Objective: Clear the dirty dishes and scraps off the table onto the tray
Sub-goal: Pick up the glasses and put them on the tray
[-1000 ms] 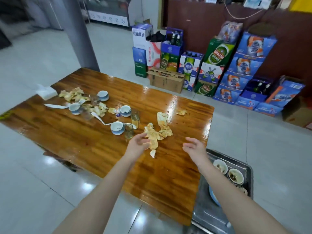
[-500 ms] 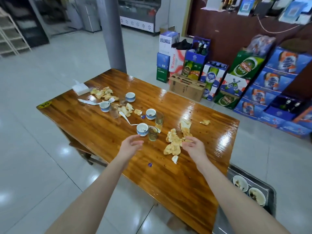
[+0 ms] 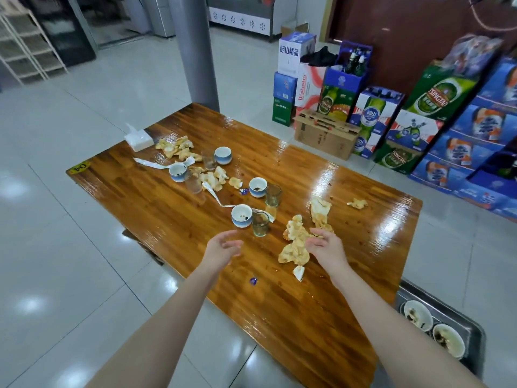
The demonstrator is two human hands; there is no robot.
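A glazed blue-and-white cup (image 3: 242, 216) and a small drinking glass (image 3: 260, 224) stand touching at 12 o'clock of the left hand (image 3: 223, 246), between it and the farther dishes. A second cup (image 3: 258, 187) and a glass (image 3: 273, 195) stand beyond them. A tissue pack (image 3: 139, 139) sits at the table's 10 o'clock corner. Beer cartons (image 3: 436, 96) and a cardboard box (image 3: 326, 135) are stacked at 1 o'clock, and a grey pillar (image 3: 195, 49) rises at 12.

The table (image 3: 307, 317) is glossy varnished wood on a pale tiled floor (image 3: 84, 247). The metal tray (image 3: 453, 312) sits low at 5 o'clock and holds two dirty bowls (image 3: 418, 315).

The scrap pile (image 3: 293, 242) is crumpled, pale yellow, at the table's centre. The right hand (image 3: 326, 245) is at its 3 o'clock edge with relaxed fingers and grips nothing; contact is unclear. The left hand hovers loosely curled, empty.
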